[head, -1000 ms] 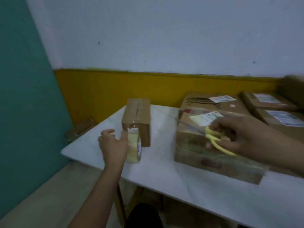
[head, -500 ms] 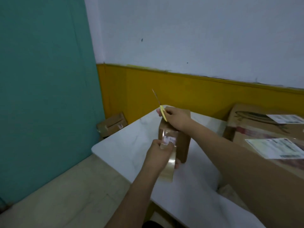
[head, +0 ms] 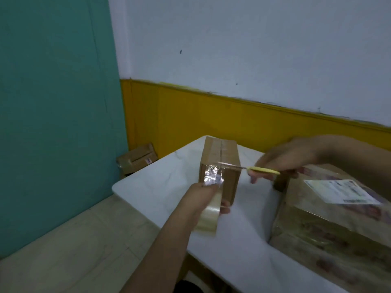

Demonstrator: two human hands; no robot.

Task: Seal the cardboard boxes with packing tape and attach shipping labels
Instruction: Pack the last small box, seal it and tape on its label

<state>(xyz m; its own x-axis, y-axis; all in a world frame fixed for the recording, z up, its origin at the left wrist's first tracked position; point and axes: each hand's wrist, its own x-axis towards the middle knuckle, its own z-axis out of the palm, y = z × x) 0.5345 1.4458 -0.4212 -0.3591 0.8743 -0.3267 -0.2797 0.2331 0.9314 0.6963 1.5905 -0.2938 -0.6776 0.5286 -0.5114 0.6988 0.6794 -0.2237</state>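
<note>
A: Left hand (head: 204, 192)?
B: Curled round a roll of clear packing tape (head: 208, 216), held upright just above the near left part of the white tabletop (head: 243, 246). Strip of tape (head: 212, 173) pulled up from the roll and stuck on the near face of the small cardboard box (head: 220, 163).

A: And the right hand (head: 283, 158)?
B: Fingers closed on yellow-handled scissors (head: 249, 168), reaching in from the right. Blades pointing left, tips at the top near edge of the small box, right at the stretched tape. Blades open or closed: cannot tell, too blurred.

A: Small box, placed where?
B: Standing on the far left corner of the tabletop, narrow end facing near. Top flaps meeting in a dark seam down the middle, already glossy with tape.

A: Anything else on the tabletop?
B: Larger cardboard box (head: 330, 225) at the right, near side, wrapped in shiny clear tape, with a white shipping label (head: 340, 192) lying on its top. Well apart from the small box.

A: Beyond the tabletop?
B: Another cardboard box (head: 137, 158) down on the floor at the far left, against the yellow wall band (head: 211, 117). Teal wall (head: 55, 113) on the left, white wall above.
</note>
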